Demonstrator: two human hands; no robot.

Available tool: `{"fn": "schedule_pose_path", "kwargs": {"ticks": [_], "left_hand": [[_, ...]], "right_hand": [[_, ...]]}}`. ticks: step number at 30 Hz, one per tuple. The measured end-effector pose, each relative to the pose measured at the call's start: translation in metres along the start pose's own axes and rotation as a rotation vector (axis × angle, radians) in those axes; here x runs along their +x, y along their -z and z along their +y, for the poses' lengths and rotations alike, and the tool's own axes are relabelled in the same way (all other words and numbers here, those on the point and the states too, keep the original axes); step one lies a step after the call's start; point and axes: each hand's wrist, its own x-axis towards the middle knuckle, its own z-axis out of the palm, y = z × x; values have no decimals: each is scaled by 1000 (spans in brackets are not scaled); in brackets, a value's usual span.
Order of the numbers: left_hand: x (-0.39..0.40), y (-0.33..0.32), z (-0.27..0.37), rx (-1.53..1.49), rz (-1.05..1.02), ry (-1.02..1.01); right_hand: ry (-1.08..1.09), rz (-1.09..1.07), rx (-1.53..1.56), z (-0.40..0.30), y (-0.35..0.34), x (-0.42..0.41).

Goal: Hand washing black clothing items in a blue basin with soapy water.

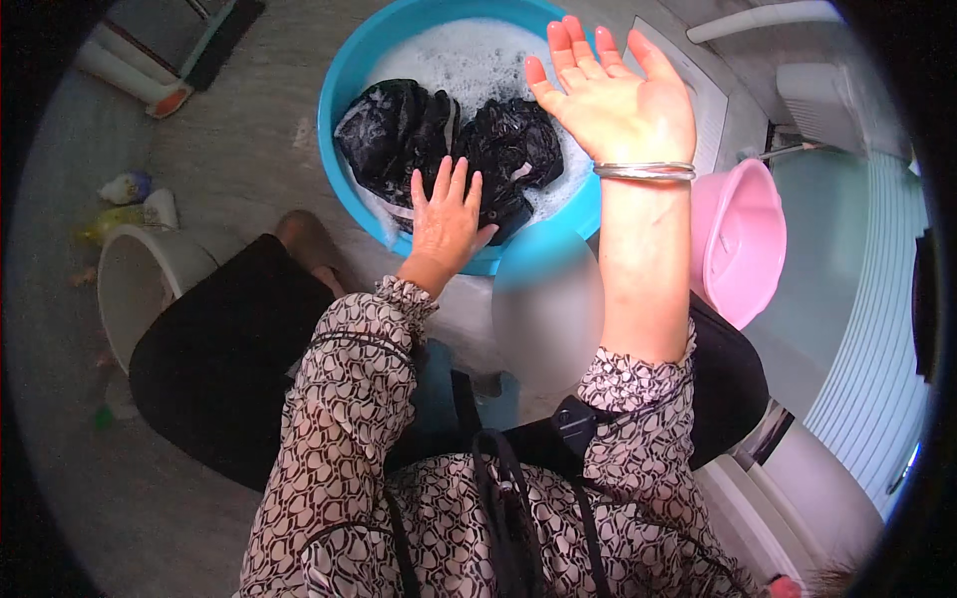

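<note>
A blue plastic basin stands on the floor before me, with soapy water and white suds in it. Wet black clothing with light trim lies bunched in the suds. My left hand, palm down and fingers spread, is over the near edge of the clothing; whether it presses on it cannot be told. My right hand is raised at the basin's right side, palm up with fingers apart, holding nothing. Silver bangles circle the right wrist.
A pink plastic basin is tilted at the right, by my knee. At the left lie a whitish bucket and small bottles or bags. A broom or squeegee is at the upper left. A ribbed pale panel curves along the right.
</note>
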Motion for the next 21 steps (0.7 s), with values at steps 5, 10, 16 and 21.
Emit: {"fn": "schedule_pose_path", "kwargs": {"ticks": [5,10,16,21], "left_hand": [[1,2,17,144,-184,-49],[20,-10,10,49,-6,-58],[34,8,4,-373,-50,287],[45,14,-13,-631,43,384]], "right_hand": [[13,65,32,8,9,6],[113,433,-440,17,108,55],[34,630,-1121,30,246,82],[272,325,-736,35,252,113]]}}
